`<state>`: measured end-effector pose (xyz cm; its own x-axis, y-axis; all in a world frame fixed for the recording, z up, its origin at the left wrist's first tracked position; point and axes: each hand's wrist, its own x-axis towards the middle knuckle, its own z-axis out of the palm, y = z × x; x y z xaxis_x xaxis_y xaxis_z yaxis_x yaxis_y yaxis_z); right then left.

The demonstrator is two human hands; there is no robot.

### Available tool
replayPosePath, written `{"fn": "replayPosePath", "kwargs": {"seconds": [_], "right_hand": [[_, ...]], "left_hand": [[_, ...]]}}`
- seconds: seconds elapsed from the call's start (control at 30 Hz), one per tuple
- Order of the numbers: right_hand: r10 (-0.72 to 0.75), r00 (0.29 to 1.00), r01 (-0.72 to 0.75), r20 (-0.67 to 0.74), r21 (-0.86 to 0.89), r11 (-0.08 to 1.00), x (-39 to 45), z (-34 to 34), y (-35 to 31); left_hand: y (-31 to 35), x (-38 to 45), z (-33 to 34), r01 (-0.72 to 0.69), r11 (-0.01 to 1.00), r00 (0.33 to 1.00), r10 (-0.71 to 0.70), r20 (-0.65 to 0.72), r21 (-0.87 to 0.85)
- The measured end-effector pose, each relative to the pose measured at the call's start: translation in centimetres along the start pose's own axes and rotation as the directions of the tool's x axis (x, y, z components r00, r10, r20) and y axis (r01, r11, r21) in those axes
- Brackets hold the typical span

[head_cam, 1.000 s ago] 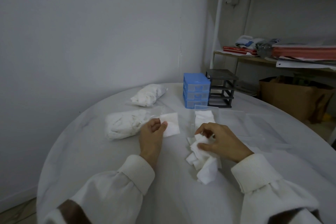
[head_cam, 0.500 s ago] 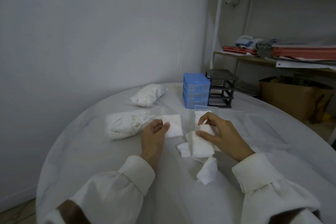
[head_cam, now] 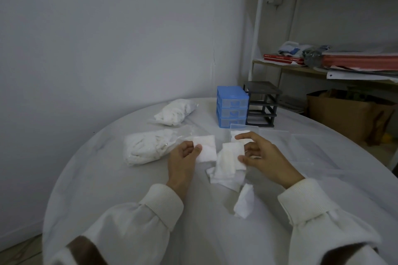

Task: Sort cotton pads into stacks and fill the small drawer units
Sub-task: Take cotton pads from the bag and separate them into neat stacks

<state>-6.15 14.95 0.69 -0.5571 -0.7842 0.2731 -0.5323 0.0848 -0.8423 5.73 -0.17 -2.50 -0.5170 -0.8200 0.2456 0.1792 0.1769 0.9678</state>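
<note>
1. The left hand [head_cam: 183, 157] pinches the near edge of a small stack of cotton pads [head_cam: 205, 148] between thumb and curled fingers; that grip steadies the stack on the table [head_cam: 90, 189].
2. The right hand [head_cam: 261, 157] pinches a single pad [head_cam: 231, 155] at its right edge, thumb below and fingers spread above, just over the loose heap of pads [head_cam: 224, 176].
3. One crumpled pad [head_cam: 244, 202] lies apart, nearer the person.
4. Behind the right hand a clear drawer [head_cam: 242, 132], pulled out of its unit, already holds some pads.
5. Two bagged bundles of pads [head_cam: 148, 148] [head_cam: 175, 112] lie to the left, apparently untouched.
6. The blue drawer unit [head_cam: 232, 109] has its drawers in; the black unit [head_cam: 261, 103] beside it stands as a bare frame. Further clear drawers [head_cam: 310, 148] lie on the table to the right.
7. Judgement: the work looks early, with one short stack, one drawer partly filled, and most pads still to sort.
</note>
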Motion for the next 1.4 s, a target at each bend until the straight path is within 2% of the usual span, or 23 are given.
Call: {"fn": "replayPosePath", "kwargs": {"seconds": [0.2,0.3,0.37,0.53,0.7,0.8,0.9,1.07,1.17,1.4], "right_hand": [[-0.029,0.990,0.040,-0.140,0.078,0.996,0.1,0.1,-0.4],[-0.065,0.971,0.079,-0.228,0.053,0.995,0.2,0.0,-0.5],[-0.055,0.964,0.088,-0.259,0.116,0.989,0.2,-0.2,-0.5],[0.046,0.973,0.021,-0.224,0.287,0.958,0.1,-0.1,-0.8],[0.033,0.975,0.024,-0.218,0.253,0.967,0.1,0.1,-0.8],[-0.023,0.969,0.078,-0.247,0.216,0.973,0.1,0.0,-0.8],[-0.060,0.969,0.111,-0.238,0.206,0.972,0.1,0.1,-0.9],[-0.037,0.989,0.087,-0.142,0.362,0.928,0.0,0.9,-1.5],[-0.016,0.994,0.056,-0.105,0.399,0.915,-0.1,1.5,-1.8],[0.051,0.991,0.000,-0.124,0.374,0.927,0.0,2.2,-1.5]], "left_hand": [[-0.1,0.1,0.0,0.013,1.000,1.000,-0.013,0.005,-0.003],[-0.2,0.1,-0.1,0.012,1.000,1.000,-0.012,0.005,0.009],[-0.3,0.1,0.0,0.011,1.000,1.000,-0.011,0.008,0.008],[-0.4,0.1,0.0,0.041,0.999,0.999,-0.041,0.015,-0.018],[-0.2,0.0,0.0,0.044,0.999,0.999,-0.043,0.008,-0.020],[-0.1,-0.1,-0.1,0.035,0.999,0.999,-0.035,0.015,0.000],[0.2,-0.3,0.1,0.024,1.000,0.998,-0.023,0.059,-0.015],[0.6,-0.7,0.5,0.091,0.987,0.988,-0.071,0.140,-0.135],[0.9,-1.1,0.8,0.113,0.979,0.978,-0.079,0.195,-0.171],[1.1,-1.5,1.0,0.123,0.983,0.945,-0.075,0.317,-0.135]]}}
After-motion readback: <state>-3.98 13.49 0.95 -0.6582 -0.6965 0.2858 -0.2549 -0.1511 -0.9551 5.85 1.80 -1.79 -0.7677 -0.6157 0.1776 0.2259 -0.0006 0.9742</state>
